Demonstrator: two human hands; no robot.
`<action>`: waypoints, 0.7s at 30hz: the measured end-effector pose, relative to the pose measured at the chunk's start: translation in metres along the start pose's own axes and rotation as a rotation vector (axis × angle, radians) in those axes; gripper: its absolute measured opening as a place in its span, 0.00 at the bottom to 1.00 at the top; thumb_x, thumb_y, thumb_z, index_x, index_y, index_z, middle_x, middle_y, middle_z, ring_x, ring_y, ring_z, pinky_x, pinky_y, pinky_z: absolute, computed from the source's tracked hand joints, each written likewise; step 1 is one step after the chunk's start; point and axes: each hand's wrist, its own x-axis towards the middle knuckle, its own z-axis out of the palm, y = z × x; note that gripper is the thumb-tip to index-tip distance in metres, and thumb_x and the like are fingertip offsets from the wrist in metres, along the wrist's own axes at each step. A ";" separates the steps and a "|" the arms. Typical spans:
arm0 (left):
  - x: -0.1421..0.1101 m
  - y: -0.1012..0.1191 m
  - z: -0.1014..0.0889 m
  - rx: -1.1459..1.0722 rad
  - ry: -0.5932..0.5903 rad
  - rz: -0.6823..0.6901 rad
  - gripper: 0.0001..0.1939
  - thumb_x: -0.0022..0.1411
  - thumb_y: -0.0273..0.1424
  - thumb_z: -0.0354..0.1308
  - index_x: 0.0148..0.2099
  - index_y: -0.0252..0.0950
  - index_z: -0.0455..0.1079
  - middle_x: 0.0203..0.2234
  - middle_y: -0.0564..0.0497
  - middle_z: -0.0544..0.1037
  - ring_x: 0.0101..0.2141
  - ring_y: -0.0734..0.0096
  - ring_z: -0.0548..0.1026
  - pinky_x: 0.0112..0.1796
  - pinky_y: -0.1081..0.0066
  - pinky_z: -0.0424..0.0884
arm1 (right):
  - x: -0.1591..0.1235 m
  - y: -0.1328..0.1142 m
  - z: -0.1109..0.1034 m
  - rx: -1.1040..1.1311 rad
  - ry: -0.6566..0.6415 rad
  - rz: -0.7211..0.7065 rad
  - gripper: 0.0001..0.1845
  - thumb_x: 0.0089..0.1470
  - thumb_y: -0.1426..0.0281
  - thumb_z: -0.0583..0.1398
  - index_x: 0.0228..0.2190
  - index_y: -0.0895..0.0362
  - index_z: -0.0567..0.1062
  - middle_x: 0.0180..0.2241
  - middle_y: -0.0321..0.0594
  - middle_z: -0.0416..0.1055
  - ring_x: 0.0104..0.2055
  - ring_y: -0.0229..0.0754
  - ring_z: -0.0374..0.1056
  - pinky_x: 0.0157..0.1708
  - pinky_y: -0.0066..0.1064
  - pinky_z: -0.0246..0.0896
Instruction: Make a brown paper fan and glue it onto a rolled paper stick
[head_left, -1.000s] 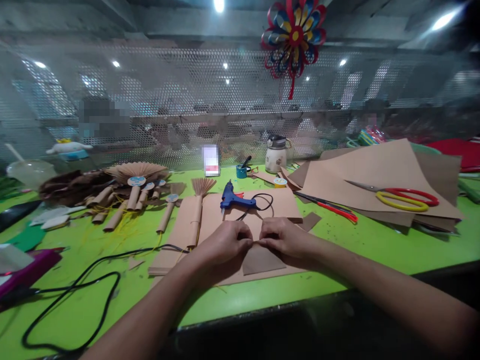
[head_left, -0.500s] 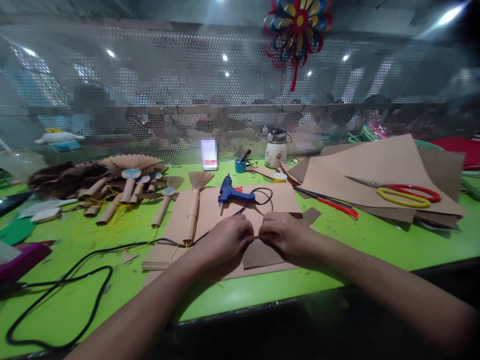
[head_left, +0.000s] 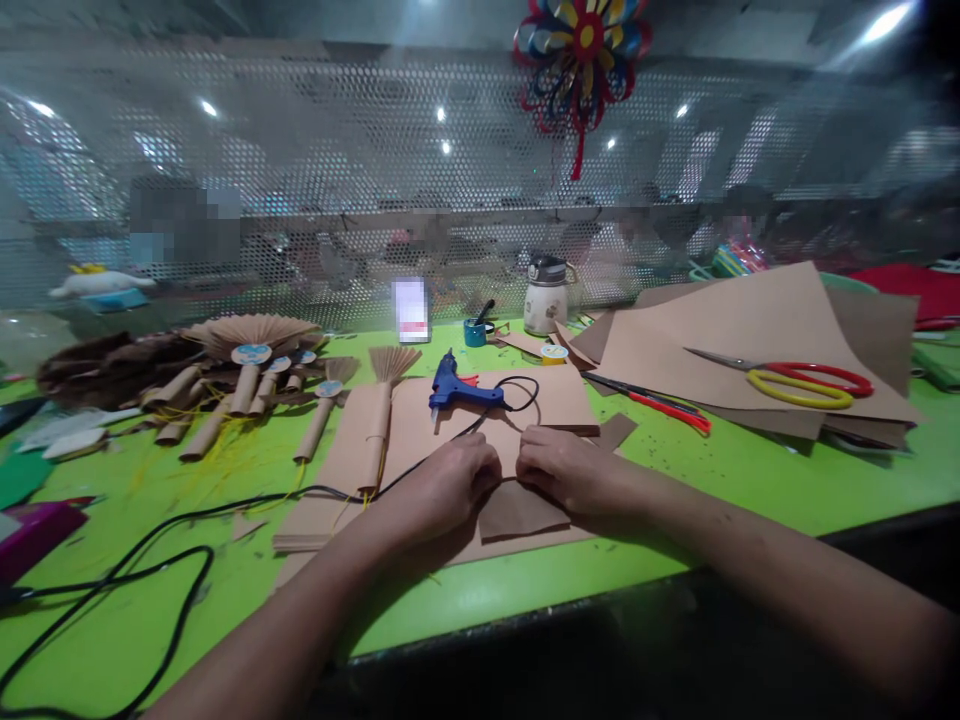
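Observation:
A small piece of brown kraft paper (head_left: 523,511) lies on larger brown sheets in front of me. My left hand (head_left: 461,480) closes on its far edge, fingers curled. Close beside it, my right hand (head_left: 559,468) pinches the same edge, its knuckles up. The fingertips of both hands are mostly hidden. Just beyond my hands rests a blue glue gun (head_left: 463,388) on the stacked paper, its black cord (head_left: 315,490) running left under my left wrist. Left of the glue gun lies a rolled paper tube with a fanned top (head_left: 377,430).
Several paper fans with tube handles (head_left: 247,385) and yellow strings lie at left. Scissors with red and yellow handles (head_left: 810,383) rest on brown sheets (head_left: 720,330) at right. Red-handled scissors (head_left: 667,408) lie nearer. A bottle (head_left: 545,300), teal jar (head_left: 475,332) and phone (head_left: 412,310) stand behind.
Both hands stay together at the paper's edge, and the fingers shift slightly along it. More of the small brown piece shows below them. The whole view has moved a little.

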 end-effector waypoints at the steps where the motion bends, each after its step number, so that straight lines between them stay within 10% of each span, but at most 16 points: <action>1: -0.002 0.003 -0.001 0.011 0.007 0.002 0.09 0.61 0.27 0.49 0.32 0.36 0.70 0.30 0.49 0.72 0.30 0.69 0.67 0.30 0.71 0.60 | -0.001 -0.001 -0.002 0.002 -0.004 0.008 0.08 0.59 0.79 0.53 0.31 0.59 0.70 0.33 0.40 0.64 0.34 0.37 0.60 0.32 0.27 0.53; 21: 0.003 -0.002 0.001 0.161 -0.016 0.029 0.10 0.62 0.28 0.51 0.36 0.39 0.75 0.29 0.49 0.72 0.31 0.68 0.69 0.31 0.71 0.59 | -0.012 -0.003 -0.006 -0.066 -0.009 0.023 0.07 0.57 0.80 0.53 0.33 0.59 0.70 0.35 0.42 0.64 0.35 0.39 0.60 0.33 0.28 0.53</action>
